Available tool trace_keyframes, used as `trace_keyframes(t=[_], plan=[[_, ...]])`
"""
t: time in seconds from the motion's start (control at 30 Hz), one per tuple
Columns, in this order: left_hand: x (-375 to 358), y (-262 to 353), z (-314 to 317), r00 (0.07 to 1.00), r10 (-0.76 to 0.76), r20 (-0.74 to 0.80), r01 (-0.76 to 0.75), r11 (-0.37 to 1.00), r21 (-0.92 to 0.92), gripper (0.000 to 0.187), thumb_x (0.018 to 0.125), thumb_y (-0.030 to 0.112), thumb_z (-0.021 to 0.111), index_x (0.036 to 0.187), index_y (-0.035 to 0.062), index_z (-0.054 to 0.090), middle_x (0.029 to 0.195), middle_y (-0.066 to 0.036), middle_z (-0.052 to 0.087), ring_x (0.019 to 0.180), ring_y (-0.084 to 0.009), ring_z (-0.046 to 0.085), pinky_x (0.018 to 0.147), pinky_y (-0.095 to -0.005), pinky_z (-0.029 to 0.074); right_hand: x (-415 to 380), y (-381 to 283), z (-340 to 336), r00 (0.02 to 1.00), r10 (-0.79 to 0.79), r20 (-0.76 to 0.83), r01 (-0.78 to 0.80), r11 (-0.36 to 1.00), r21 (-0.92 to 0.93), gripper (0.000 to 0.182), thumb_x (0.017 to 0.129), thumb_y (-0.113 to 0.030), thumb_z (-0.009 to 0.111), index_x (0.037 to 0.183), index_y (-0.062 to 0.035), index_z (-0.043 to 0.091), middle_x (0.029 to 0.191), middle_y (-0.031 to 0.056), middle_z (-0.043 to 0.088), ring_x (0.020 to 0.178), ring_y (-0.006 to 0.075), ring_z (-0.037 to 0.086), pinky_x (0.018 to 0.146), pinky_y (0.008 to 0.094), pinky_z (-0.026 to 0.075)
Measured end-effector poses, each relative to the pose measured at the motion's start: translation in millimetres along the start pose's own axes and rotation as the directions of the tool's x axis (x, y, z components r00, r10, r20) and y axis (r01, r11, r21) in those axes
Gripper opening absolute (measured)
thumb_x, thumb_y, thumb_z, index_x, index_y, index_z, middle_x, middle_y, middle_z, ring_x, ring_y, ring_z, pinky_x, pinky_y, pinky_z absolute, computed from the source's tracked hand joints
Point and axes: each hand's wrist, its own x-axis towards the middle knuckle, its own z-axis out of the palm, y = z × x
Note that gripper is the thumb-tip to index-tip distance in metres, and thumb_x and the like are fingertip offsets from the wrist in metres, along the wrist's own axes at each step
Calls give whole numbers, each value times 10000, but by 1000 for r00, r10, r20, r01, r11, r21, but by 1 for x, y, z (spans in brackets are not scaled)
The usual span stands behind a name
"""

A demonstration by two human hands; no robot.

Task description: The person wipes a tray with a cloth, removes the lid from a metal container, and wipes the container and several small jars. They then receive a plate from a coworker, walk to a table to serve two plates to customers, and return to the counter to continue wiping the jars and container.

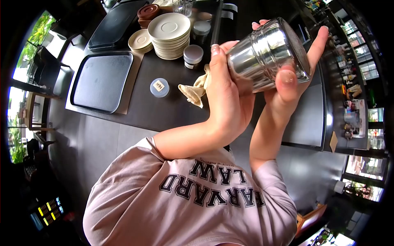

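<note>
A shiny ribbed metal canister [262, 55] is held up in front of me, tilted, its flat round end toward the upper right. My left hand [230, 88] grips its lower-left end, palm and fingers against the wall. Around the other end curls my right hand [293, 84], thumb pressed on the near side and one finger stretched out past the rim. A beige cloth [192, 93] sticks out from behind my left hand, partly hidden by it. On the dark counter beside the cloth lies a round clear lid [159, 87] with a label.
Left of the lid, a black tray [102, 82] lies on the counter [150, 110]. Behind stand a stack of white saucers [169, 28], smaller plates [140, 41], lidded jars [193, 55], brown dishes [148, 11] and a glass [182, 7]. Another dark tray [117, 24] rests farther back.
</note>
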Motion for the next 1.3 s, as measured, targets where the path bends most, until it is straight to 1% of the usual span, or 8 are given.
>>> trace_keyframes(t=[0.17, 0.43, 0.7, 0.8, 0.9, 0.93, 1.07, 1.3], plan=[[-3, 2, -4, 989, -148, 14, 148, 988, -52, 521, 936, 458, 285, 1245, 63, 430, 1224, -130, 511, 1130, -257, 495, 989, -457, 346, 11, -3, 1, 991, 12, 134, -51, 955, 292, 1157, 659, -474, 700, 1412, -38, -63, 1121, 355, 462, 1015, 419, 529, 920, 478, 406], [-11, 20, 8, 891, -455, 7, 454, 887, -88, 527, 934, 478, 271, 1201, 52, 431, 1125, -136, 533, 1019, -242, 530, 859, -375, 440, 19, 2, -11, 957, 28, 289, -131, 931, 342, 1174, 646, -481, 707, 1408, -17, -56, 1123, 357, 458, 1018, 407, 529, 934, 462, 395], [-2, 28, -8, 683, -672, 285, 725, 578, -374, 467, 948, 416, 272, 1216, 50, 384, 1192, -165, 471, 1058, -288, 500, 836, -446, 459, 21, 3, -15, 911, 99, 400, -290, 843, 452, 1142, 665, -421, 721, 1411, -23, -46, 1129, 339, 474, 1033, 388, 531, 932, 450, 404], [1, 29, -12, 757, -565, 327, 651, 688, -319, 470, 951, 417, 258, 1218, 60, 405, 1187, -146, 475, 1065, -275, 492, 853, -447, 445, 25, 4, -17, 937, 144, 318, -273, 870, 410, 1130, 672, -399, 727, 1411, -25, -42, 1131, 332, 481, 1038, 381, 532, 932, 446, 408], [0, 33, -12, 916, -219, 335, 306, 923, -234, 516, 948, 466, 262, 1236, 64, 412, 1205, -132, 513, 1073, -259, 516, 872, -415, 427, 19, -2, -11, 986, 136, 94, -159, 938, 307, 1119, 679, -376, 732, 1412, -28, -38, 1134, 325, 487, 1043, 374, 532, 931, 441, 411], [-1, 30, 2, 975, -92, 202, 102, 994, -38, 538, 947, 486, 251, 1229, 60, 419, 1219, -126, 520, 1079, -237, 525, 885, -386, 420, 13, -5, -6, 991, 128, 27, -130, 952, 277, 1116, 681, -369, 734, 1413, -29, -37, 1134, 323, 489, 1045, 372, 533, 931, 440, 412], [5, 8, -2, 970, 233, 66, -235, 972, 16, 414, 962, 421, 322, 1110, 45, 415, 1025, -72, 553, 966, -163, 547, 884, -322, 433, 6, -9, 11, 984, 115, -140, -83, 973, 217, 1102, 691, -339, 742, 1414, -32, -32, 1137, 314, 497, 1052, 363, 534, 930, 434, 417], [-3, 18, -4, 997, 7, 77, -4, 999, -41, 417, 972, 422, 253, 1102, 59, 411, 1083, -101, 563, 974, -205, 577, 875, -342, 466, 18, 2, 6, 988, 114, 104, -143, 932, 333, 1186, 636, -423, 759, 1410, -31, -50, 1171, 328, 451, 1078, 406, 508, 956, 474, 390]])
